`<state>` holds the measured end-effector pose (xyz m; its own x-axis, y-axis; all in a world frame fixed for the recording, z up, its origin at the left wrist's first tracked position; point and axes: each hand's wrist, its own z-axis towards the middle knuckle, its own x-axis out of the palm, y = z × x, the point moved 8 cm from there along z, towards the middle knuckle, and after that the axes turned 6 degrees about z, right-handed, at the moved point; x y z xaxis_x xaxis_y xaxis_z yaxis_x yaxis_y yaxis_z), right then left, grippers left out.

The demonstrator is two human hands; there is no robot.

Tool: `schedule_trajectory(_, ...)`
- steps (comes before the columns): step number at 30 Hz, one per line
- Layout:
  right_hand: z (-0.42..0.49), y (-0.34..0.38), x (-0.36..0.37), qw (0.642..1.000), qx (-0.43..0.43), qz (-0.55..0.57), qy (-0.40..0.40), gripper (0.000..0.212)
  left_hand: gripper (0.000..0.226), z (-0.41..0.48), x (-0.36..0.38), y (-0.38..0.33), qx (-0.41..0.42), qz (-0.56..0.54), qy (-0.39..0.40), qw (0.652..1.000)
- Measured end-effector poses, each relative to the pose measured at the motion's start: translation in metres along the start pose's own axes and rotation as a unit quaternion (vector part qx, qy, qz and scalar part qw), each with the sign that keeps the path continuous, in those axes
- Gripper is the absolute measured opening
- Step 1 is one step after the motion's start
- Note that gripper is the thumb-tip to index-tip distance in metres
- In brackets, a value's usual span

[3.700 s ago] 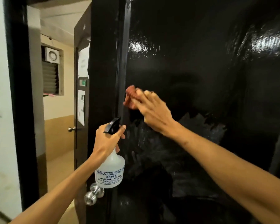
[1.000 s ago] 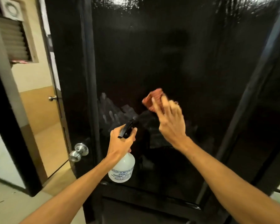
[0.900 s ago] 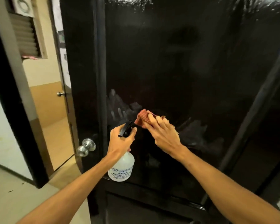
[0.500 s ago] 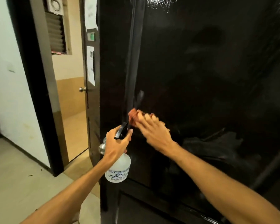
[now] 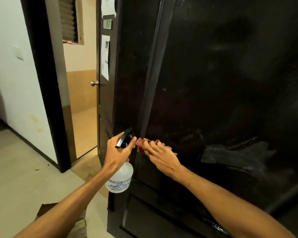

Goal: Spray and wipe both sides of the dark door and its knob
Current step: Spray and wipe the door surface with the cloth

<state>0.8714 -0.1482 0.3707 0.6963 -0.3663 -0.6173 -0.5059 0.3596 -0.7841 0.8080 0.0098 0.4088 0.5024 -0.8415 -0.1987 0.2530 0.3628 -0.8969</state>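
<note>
Reddish-brown checked cloth, one piece, bunched up, sits under the right hand, whose fingers lie nearly straight and press it against the dark door, right at the foot of the raised vertical moulding near the door's left edge. Just beside it, almost touching the cloth, the left hand is wrapped round the neck of the one spray bottle, forefinger up by the black trigger head. The bottle is translucent white plastic, round-shouldered, hanging below the fist; its label reads in part "AGRI", "(INDIA)" and "MUMBAI", the smaller lines too blurred to read. Two bare forearms, two hands at work. The door fills the right two thirds of the view, glossy black and panelled, with a dull smeared patch to the right of the right hand. Out past its edge stands a second door, brown, with one round metal knob, two paper sheets and a small green-faced plate; their print is unreadable. Beyond that: one louvred vent, a black door frame, a pale wall, a pale floor.
</note>
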Motion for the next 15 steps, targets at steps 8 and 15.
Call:
schedule_trajectory(8, -0.020, -0.125, -0.076, 0.950, 0.240, 0.038, -0.196, 0.071, 0.009, -0.006, 0.020, -0.007, -0.002, -0.015, 0.013, 1.000)
schedule_trajectory(15, -0.104, -0.029, 0.032, 0.999, 0.042, 0.016, -0.020, 0.058, 0.006, -0.030, 0.064, -0.024, -0.005, -0.044, 0.065, 0.997)
